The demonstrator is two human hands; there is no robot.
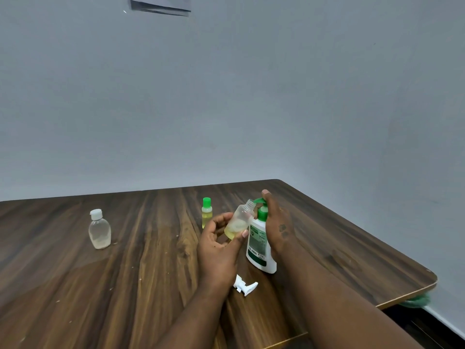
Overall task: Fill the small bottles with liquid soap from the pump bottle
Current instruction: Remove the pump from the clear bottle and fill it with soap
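By pump bottle point(260, 244), part-full small bottle point(240, 219)

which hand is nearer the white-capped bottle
Left. The left hand sits right of the white-capped bottle; the right hand is farther right, on the pump bottle.

I've got plenty of room on the bench point(138, 273) left of the pump bottle point(259, 248), only a white-capped bottle point(99, 231) far out that way. Close in: green-capped bottle point(206, 213) behind-left, sprayer head point(246, 287) in front, left hand point(219, 248) holding an uncapped bottle point(240, 217) at its spout.
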